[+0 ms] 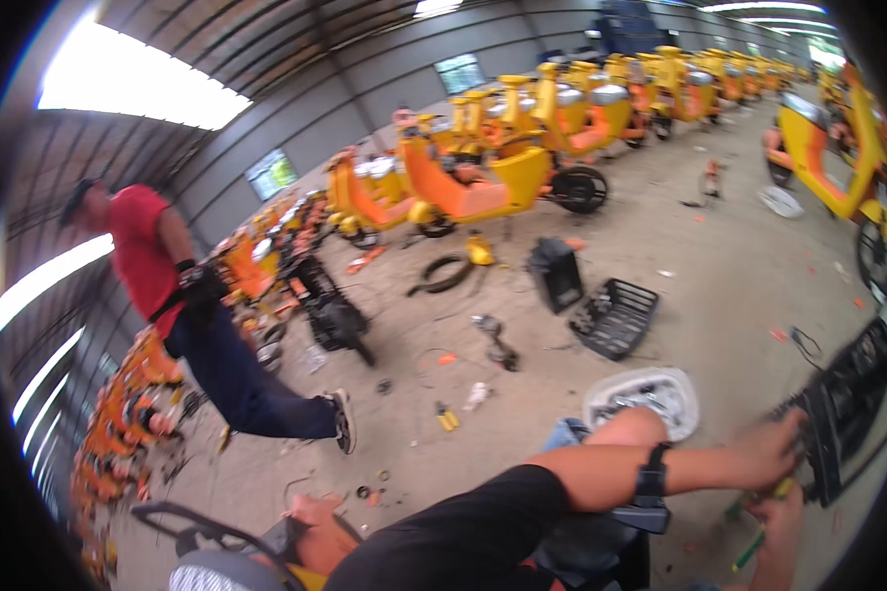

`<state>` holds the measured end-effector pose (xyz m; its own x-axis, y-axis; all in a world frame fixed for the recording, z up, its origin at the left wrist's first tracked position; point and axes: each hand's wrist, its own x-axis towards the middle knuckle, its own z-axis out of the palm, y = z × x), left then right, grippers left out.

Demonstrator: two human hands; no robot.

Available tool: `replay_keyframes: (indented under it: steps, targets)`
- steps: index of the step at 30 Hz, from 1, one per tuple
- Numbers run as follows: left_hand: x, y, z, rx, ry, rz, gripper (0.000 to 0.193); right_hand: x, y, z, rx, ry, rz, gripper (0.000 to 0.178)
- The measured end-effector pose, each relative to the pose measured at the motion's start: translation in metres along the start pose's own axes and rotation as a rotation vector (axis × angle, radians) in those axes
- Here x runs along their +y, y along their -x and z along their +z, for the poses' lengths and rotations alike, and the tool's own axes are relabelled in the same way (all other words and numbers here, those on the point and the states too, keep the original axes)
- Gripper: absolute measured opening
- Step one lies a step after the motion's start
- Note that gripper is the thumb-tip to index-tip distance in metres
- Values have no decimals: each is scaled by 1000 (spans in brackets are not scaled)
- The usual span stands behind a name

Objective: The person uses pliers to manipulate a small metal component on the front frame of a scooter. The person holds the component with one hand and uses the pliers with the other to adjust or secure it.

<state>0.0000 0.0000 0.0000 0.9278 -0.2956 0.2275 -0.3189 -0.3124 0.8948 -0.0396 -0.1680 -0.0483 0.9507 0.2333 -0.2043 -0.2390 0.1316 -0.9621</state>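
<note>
My left hand [767,455], smeared by motion, reaches far right against the edge of a black plastic scooter part [838,414]; whether its fingers grip it cannot be made out. A dark strap [652,478] circles that wrist. Just below, my right hand [779,530] is closed around a slim tool with a green and yellow handle [749,550]; its working end is hidden or blurred near the black part. A white tub [695,399] holding small metal pieces stands beyond my left forearm.
A black crate [616,317] and a black box [556,276] stand on the floor ahead, near a tyre [445,274] and yellow-handled pliers [446,416]. Rows of yellow-orange scooters [483,187] line the hall. A person in a red shirt [143,241] walks at left.
</note>
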Motion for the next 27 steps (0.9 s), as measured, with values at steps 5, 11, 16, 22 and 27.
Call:
replay_keyframes:
  steps: [5,11,16,22,27]
  targets:
    - [-21,-1,-20,15,-86,172,49,-10,-3,52,31,52,-60,57]
    - [-8,17,-17,71,-104,101,53,-10,2,45,23,112,-34,47]
    - [-12,12,-7,54,-124,140,52,-12,9,45,99,79,-7,52]
    - [-4,16,-8,58,-141,134,51,-4,4,34,84,113,-4,54]
    - [-5,21,-12,57,-155,130,52,-5,5,44,74,132,10,52]
